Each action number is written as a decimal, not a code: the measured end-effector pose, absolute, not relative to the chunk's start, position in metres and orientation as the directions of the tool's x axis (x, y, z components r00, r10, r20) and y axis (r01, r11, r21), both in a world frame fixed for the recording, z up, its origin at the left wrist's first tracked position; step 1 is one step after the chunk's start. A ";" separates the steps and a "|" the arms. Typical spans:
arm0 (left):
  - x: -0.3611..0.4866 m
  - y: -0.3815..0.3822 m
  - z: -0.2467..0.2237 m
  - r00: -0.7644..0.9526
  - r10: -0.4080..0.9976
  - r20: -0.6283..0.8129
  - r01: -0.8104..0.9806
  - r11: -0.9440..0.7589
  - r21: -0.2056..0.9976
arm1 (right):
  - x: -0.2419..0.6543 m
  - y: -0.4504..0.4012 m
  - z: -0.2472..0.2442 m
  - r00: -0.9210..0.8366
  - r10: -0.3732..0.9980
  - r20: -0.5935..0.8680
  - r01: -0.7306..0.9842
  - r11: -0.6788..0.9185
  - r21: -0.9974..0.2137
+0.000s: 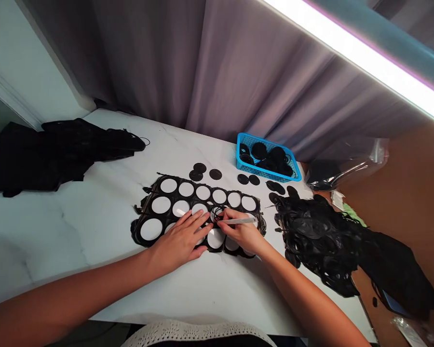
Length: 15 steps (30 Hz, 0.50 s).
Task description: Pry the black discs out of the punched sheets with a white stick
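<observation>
A black sheet (194, 197) with rows of round cut-outs lies on the white marbled table, and the table's white shows through the holes. My left hand (179, 239) rests flat on the sheet's lower middle, fingers spread and empty. Close by on the right, my right hand (240, 230) grips a slim white-handled tool (244, 220) like a pen; its tip is hidden, so its kind is unclear. Thin black rings or loops (216, 212) lie in the hole just beyond the fingers of that hand.
Loose black discs (215, 174) lie behind the sheet. A blue plastic basket (267, 175) holds more black discs. To the right is a heap of black scraps (311, 226); a pile of black fabric (58, 154) sits at the left. A clear plastic bag (347, 161) lies at the far right.
</observation>
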State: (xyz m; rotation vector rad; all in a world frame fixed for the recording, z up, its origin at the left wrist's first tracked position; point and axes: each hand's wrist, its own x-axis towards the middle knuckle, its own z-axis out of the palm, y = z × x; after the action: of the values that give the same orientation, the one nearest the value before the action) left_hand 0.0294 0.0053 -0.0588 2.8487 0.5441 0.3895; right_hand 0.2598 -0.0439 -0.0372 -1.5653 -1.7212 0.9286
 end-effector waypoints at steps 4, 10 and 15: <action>0.030 0.005 -0.059 0.897 0.387 0.213 0.328 -0.906 0.266 | 0.260 -0.043 -0.032 -0.121 0.992 -0.020 0.597 0.056 -0.800; 0.029 0.004 -0.057 0.885 0.408 0.224 0.334 -0.892 0.305 | 0.244 -0.057 -0.034 -0.202 0.977 0.067 0.776 0.201 -0.597; 0.027 0.003 -0.060 0.874 0.427 0.233 0.340 -0.878 0.336 | 0.259 -0.047 -0.034 -0.245 0.948 0.206 0.897 0.302 -0.324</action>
State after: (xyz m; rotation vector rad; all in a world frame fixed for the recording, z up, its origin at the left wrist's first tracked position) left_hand 0.0270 0.0026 -0.0604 2.7595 0.5777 0.4370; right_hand 0.2595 -0.0469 -0.0343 -1.6557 -2.2170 0.1963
